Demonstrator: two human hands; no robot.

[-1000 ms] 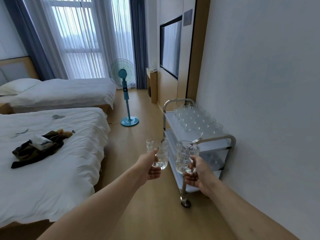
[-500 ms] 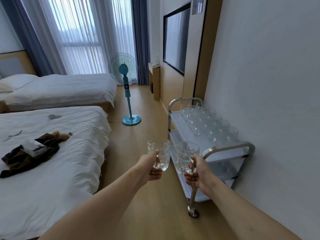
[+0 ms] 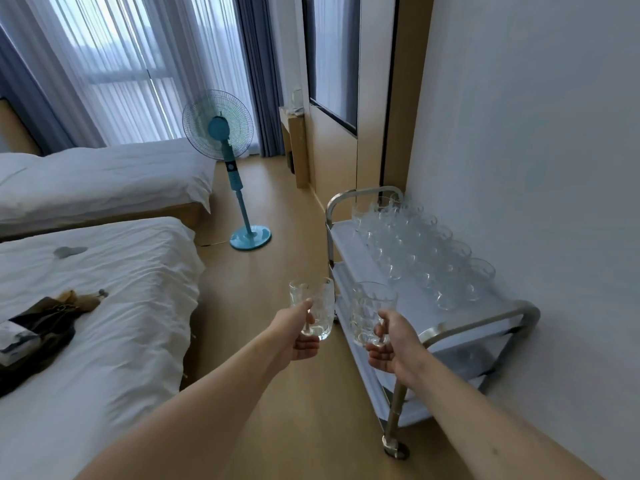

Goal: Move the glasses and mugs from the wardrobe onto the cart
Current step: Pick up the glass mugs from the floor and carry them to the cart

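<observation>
Hands are carrying two cut-glass mugs toward a steel cart in a twin-bed hotel room. The left hand (image 3: 298, 336) is gripping the left mug (image 3: 313, 308) with fingers curled round its lower body; the right hand (image 3: 393, 342) is holding the right mug (image 3: 372, 311) by its handle. Both mugs are riding upright, near each other but apart, just short of the cart (image 3: 481, 322), whose top shelf is already filling with rows of glassware (image 3: 415, 251) along the wall side. Setting them down well probably means lowering each into the bare near strip, one at a time, without knocking the standing rows.
</observation>
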